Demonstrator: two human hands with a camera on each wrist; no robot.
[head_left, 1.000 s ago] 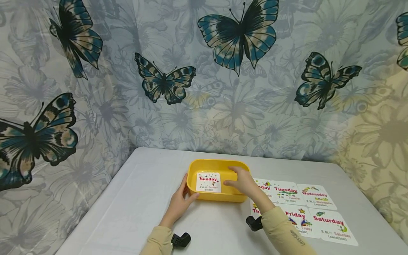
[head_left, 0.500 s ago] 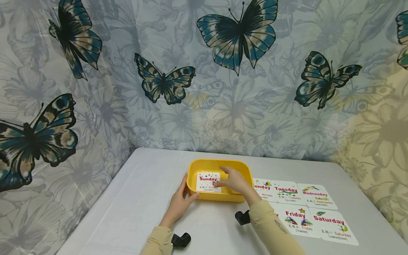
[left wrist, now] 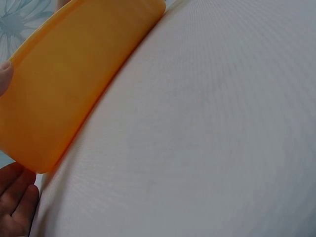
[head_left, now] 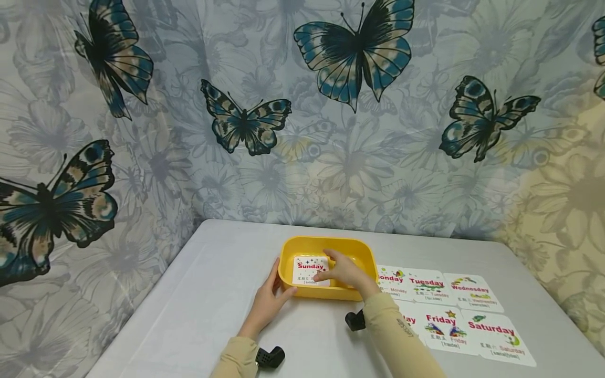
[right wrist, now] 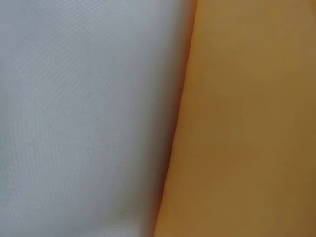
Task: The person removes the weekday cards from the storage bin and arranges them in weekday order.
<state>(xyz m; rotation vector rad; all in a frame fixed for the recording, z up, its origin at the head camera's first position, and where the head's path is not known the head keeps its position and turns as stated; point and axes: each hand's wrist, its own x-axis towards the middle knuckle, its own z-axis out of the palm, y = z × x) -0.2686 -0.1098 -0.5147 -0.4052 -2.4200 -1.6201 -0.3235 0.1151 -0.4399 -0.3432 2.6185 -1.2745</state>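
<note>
A yellow plastic bin (head_left: 326,292) stands on the white table, with a white Sunday card (head_left: 308,266) lying in its left part. My left hand (head_left: 266,305) holds the bin's front left corner, thumb at the front rim and fingers round the left side. In the left wrist view, the bin's wall (left wrist: 74,84) fills the upper left, with curled fingers (left wrist: 17,197) at its lower corner. My right hand (head_left: 347,274) reaches into the bin, thumb and index finger spread; the thumb overlaps the card's lower right. Only the bin's side (right wrist: 242,123) and the cloth show in the right wrist view.
Right of the bin, day cards lie in two rows: Monday (head_left: 393,284), Tuesday (head_left: 427,286) and Wednesday (head_left: 472,291) behind, Friday (head_left: 444,331) and Saturday (head_left: 496,338) in front. Another front card (head_left: 407,316) is partly hidden by the right sleeve. A butterfly-patterned wall covering (head_left: 350,173) backs the table.
My right hand has moved left inside the bin, from beside the Sunday card to over its right edge. The left hand and the bin have stayed in place.
</note>
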